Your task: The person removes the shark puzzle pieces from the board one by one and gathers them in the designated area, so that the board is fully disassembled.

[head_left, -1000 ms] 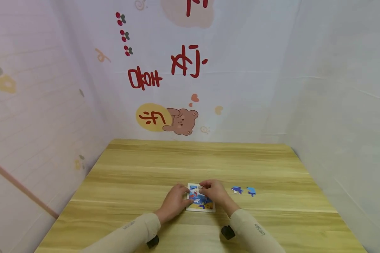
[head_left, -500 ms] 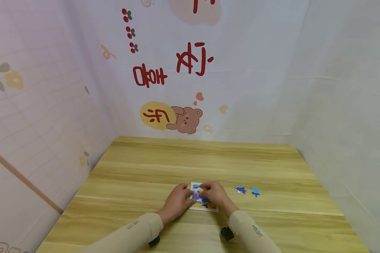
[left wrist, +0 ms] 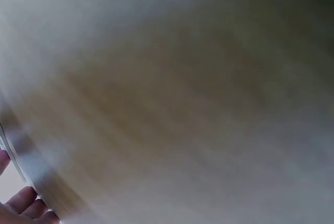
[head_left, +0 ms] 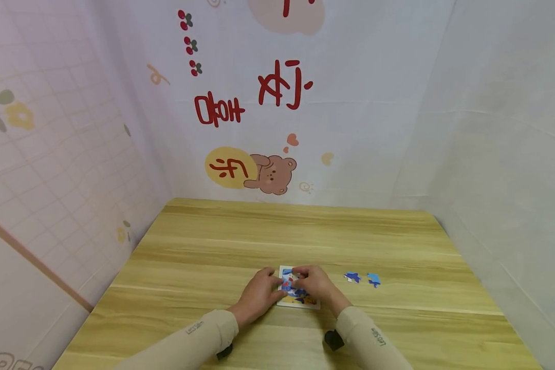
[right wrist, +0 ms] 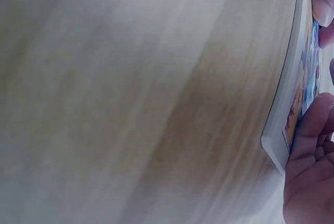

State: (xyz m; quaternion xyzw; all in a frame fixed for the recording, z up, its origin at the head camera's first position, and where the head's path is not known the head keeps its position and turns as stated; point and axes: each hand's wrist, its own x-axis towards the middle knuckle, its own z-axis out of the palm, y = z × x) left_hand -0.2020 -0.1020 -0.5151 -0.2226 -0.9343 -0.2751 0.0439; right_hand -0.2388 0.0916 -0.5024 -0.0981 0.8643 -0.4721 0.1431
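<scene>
A small jigsaw puzzle in a white-rimmed tray point(head_left: 300, 307) lies flat on the table, its picture blue with yellow along the near side. My left hand point(head_left: 256, 297) rests at the tray's left edge, thumb and fingertips touching it with the fingers fairly straight. Over the upper right of the picture, my right hand point(head_left: 318, 283) pinches a puzzle piece between thumb and forefinger; the piece is mostly hidden. In the right wrist view the right fingers point(right wrist: 315, 117) curl over the tray's side. The left wrist view catches the left fingertips point(left wrist: 23, 200) at its corner.
Two loose blue puzzle pieces lie right of the tray: one blue and white point(head_left: 352, 277), one light blue point(head_left: 374, 279). The wood-grain table point(head_left: 213, 231) is walled by white printed cloth point(head_left: 374, 128) at the back and both sides.
The head view has turned slightly left, so everything sits further right in it. Right thumb and forefinger shift slightly over the puzzle; the left hand stays at the tray's edge.
</scene>
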